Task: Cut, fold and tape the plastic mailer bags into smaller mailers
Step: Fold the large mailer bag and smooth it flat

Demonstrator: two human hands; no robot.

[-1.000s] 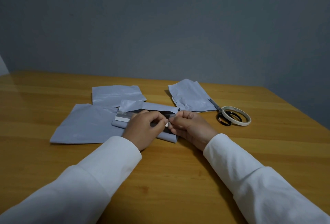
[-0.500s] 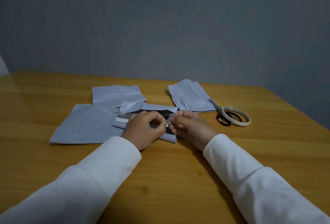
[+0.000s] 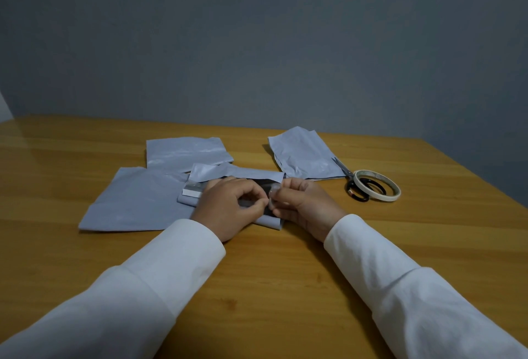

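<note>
A small folded grey mailer (image 3: 188, 200) with a dark inner side and a white strip at its left end lies in the middle of the wooden table (image 3: 257, 287). My left hand (image 3: 228, 208) and my right hand (image 3: 303, 204) meet over its right part. Together they pinch a short, clear piece of tape (image 3: 271, 200) between their fingertips, just above the mailer. A large flat grey mailer (image 3: 134, 201) lies under it to the left. Two more grey pieces lie behind: one at the back left (image 3: 185, 151), one at the back right (image 3: 303, 155).
A white roll of tape (image 3: 377, 185) rests on black-handled scissors (image 3: 353, 184) to the right of my hands. The table's right edge runs diagonally at the far right. A grey wall stands behind the table.
My fingertips have shifted slightly while working the small piece of tape. The mailers, scissors and tape roll have not moved.
</note>
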